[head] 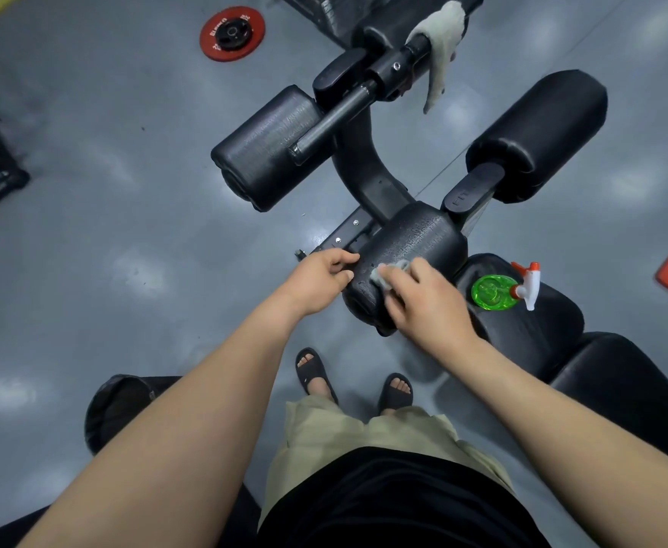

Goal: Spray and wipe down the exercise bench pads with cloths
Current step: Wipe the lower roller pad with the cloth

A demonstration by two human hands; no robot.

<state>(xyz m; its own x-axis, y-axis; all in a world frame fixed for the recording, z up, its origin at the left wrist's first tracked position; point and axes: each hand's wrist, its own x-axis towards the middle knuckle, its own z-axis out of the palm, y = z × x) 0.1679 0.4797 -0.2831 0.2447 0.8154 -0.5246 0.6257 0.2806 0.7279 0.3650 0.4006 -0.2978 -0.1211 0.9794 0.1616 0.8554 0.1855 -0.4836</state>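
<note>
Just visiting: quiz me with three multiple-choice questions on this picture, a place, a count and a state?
1. Where is the spray bottle? A in a bucket; B on the seat pad; C on a shelf.
2. How many cloths show? A two; B one; C four.
3. What is the right hand doing? A hanging idle; B gripping a dumbbell; C holding a cloth on the roller pad.
B: it rests there. A: one under the hand, a second cloth on the far bar. C: fingers curl on the cloth.

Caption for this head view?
Right hand presses a grey cloth on the wet black roller pad, left hand holding its end; green spray bottle nearby.
</note>
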